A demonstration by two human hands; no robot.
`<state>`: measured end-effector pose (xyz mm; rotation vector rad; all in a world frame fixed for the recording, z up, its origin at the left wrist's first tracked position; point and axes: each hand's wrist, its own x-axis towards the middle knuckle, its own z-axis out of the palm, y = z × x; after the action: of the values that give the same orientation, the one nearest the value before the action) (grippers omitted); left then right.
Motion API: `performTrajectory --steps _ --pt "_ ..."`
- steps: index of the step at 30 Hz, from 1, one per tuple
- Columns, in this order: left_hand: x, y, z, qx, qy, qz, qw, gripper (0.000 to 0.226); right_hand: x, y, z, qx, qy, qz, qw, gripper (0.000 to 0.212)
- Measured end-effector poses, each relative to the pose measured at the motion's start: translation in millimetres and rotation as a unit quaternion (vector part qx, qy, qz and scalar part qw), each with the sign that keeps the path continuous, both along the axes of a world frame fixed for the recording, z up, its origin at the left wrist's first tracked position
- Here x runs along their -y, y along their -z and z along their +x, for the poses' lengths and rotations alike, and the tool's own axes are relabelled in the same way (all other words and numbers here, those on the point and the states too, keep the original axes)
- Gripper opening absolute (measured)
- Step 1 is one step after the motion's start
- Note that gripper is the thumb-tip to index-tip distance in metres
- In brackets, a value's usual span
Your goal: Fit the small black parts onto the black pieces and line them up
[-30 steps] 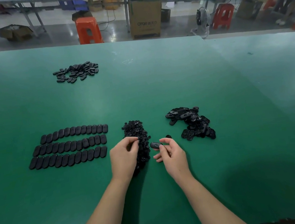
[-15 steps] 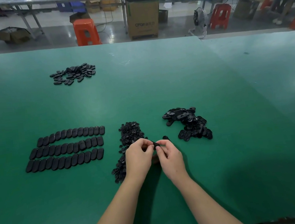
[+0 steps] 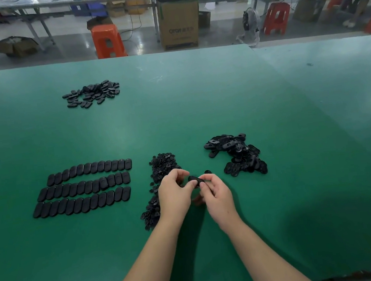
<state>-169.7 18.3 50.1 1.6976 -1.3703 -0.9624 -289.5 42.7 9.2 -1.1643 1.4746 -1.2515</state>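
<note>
One black oval piece (image 3: 196,180) sits between my two hands, just above the green table (image 3: 199,106). My left hand (image 3: 174,194) pinches its left end with thumb and fingertips, and my right hand (image 3: 217,195) pinches its right end. A pile of small black parts (image 3: 162,166) lies right behind and under my left hand. To the right lies a heap of loose black pieces (image 3: 237,155). Three neat rows of black pieces (image 3: 83,188) lie side by side at the left. A single small part (image 3: 207,172) lies just behind my right hand.
Another scatter of black pieces (image 3: 92,94) lies far back on the left of the table. Beyond the far table edge stand an orange stool (image 3: 108,41), a cardboard box (image 3: 178,23) and a red stool (image 3: 276,18). A second green table (image 3: 335,70) adjoins on the right.
My left hand left the pile of small parts and came to the piece in my right hand. Both hands now pinch it together, and it has turned slightly.
</note>
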Motion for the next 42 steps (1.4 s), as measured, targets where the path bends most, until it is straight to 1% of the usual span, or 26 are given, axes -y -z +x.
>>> performTrajectory --steps 3,9,11,13,16,20,29,38,42 --pt "2 0 -1 -0.056 0.000 0.037 0.998 0.015 0 -1 0 0.024 -0.002 0.003 1.000 0.015" --pt "4 0 0 -0.075 0.017 0.048 0.996 0.010 1 -1 2 0.044 0.009 -0.004 0.999 0.009" --pt "4 -1 1 -0.063 0.034 0.040 0.997 0.011 1 -3 1 0.043 0.012 -0.010 0.999 0.010" --pt "4 -1 2 -0.030 0.045 0.033 0.998 0.012 1 -3 1 0.038 0.009 -0.009 0.999 0.010" --pt "3 -3 2 0.023 0.052 0.029 0.998 0.008 0 -2 1 0.026 0.004 -0.006 1.000 0.012" --pt "3 -4 1 0.065 0.062 0.020 0.996 0.004 1 -1 0 0.024 0.001 -0.005 1.000 0.018" --pt "3 1 7 0.073 0.069 0.011 0.995 0.007 1 2 0 0.015 -0.010 -0.001 1.000 0.021" --pt "0 2 -2 0.089 0.053 0.004 0.995 0.007 0 0 1 0.043 0.007 -0.004 0.999 0.028" --pt "-2 2 -5 0.092 0.066 -0.028 0.993 0.007 0 0 0 0.055 0.018 -0.008 0.998 0.021"
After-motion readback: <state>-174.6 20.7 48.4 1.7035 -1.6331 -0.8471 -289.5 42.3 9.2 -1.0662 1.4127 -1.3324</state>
